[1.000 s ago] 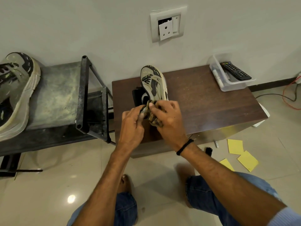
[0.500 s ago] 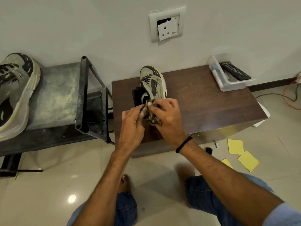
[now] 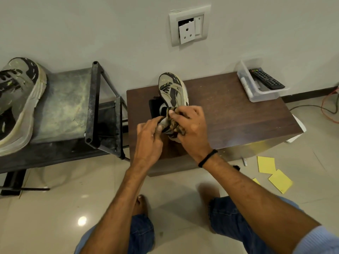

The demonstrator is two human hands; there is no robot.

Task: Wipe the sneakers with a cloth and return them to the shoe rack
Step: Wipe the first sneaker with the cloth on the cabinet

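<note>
A beige and black sneaker [image 3: 172, 88] stands on the brown wooden table [image 3: 229, 110], toe toward the wall. My left hand [image 3: 149, 136] grips its heel end. My right hand [image 3: 190, 127] holds a crumpled brownish cloth [image 3: 173, 123] against the sneaker's heel side, fingers curled round it. The second sneaker [image 3: 18, 99] lies on the top shelf of the dark metal shoe rack [image 3: 73, 107] at the left, partly cut off by the frame edge.
A clear plastic tray [image 3: 256, 92] holding a black remote [image 3: 266, 79] sits at the table's far right corner. Yellow paper notes [image 3: 273, 171] lie on the tiled floor at right. A wall socket [image 3: 189, 26] hangs above. My knees and bare feet are below.
My right hand with the cloth has shifted slightly up along the sneaker's heel side. The left hand and the sneaker have stayed about where they were.
</note>
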